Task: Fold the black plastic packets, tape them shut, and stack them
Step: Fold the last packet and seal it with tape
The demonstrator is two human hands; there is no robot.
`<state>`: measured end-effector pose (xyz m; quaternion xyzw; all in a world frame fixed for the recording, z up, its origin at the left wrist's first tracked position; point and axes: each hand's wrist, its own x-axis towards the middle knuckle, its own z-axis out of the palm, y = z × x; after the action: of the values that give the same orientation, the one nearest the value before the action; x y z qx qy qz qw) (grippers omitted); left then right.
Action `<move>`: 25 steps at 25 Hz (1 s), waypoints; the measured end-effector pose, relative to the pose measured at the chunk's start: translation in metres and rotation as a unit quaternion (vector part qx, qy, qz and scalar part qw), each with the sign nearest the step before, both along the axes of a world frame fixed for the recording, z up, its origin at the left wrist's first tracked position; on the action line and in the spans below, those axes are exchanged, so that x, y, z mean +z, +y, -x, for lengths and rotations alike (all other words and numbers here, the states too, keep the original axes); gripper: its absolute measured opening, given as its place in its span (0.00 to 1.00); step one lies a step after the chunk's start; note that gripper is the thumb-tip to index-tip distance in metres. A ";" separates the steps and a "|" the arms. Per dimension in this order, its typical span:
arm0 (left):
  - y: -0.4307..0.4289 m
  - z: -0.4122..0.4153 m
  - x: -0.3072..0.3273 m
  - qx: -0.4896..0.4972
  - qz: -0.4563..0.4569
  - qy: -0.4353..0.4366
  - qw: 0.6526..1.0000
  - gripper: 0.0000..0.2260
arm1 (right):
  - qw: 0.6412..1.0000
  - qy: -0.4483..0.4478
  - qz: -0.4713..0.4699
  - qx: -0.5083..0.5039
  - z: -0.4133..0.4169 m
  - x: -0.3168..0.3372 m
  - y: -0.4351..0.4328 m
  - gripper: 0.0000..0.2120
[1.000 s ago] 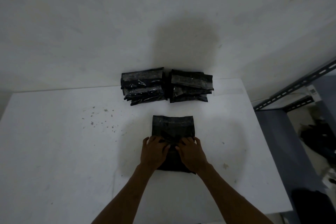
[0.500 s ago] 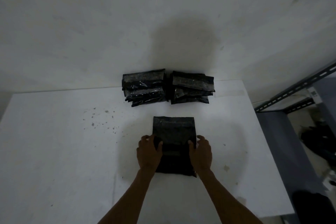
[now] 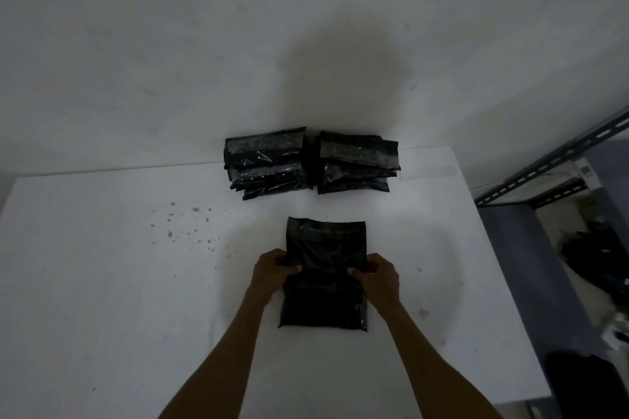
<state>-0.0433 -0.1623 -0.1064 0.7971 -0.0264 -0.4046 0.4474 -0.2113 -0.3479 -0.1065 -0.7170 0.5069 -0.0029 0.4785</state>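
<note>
White tabletop (image 3: 102,282) against a pale wall (image 3: 170,44) carries a black packet (image 3: 325,296) lying flat near the front edge. The left hand (image 3: 274,270) and right hand (image 3: 381,274) each pinch a side edge at its middle. Half a second ago their fingers lay flatter there; earlier still they pressed together at its centre. Two stacks of taped packets (image 3: 267,161) sit unmoved at the back.

White bench (image 3: 102,316), flecked with dark spots, set against a bare white wall (image 3: 170,44) in dim light. A soft shadow (image 3: 340,78) falls across the wall; a grey slotted metal shelf frame (image 3: 544,165) stands at right.
</note>
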 end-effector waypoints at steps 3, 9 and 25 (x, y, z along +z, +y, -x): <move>-0.001 -0.002 0.004 -0.004 0.023 0.015 1.000 0.19 | 0.996 -0.073 -0.058 0.017 0.004 0.001 -0.002 0.20; -0.002 -0.002 -0.003 0.000 0.023 0.029 0.999 0.31 | 0.991 -0.063 -0.117 0.019 -0.002 -0.008 -0.015 0.33; 0.012 0.005 0.017 0.099 0.131 0.105 0.981 0.11 | 0.974 -0.141 -0.168 -0.055 0.004 0.013 -0.021 0.11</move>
<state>-0.0485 -0.1503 -0.0890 0.6837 0.0474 -0.4326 0.5859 -0.2153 -0.3690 -0.0940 -0.5896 0.4663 -0.0447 0.6580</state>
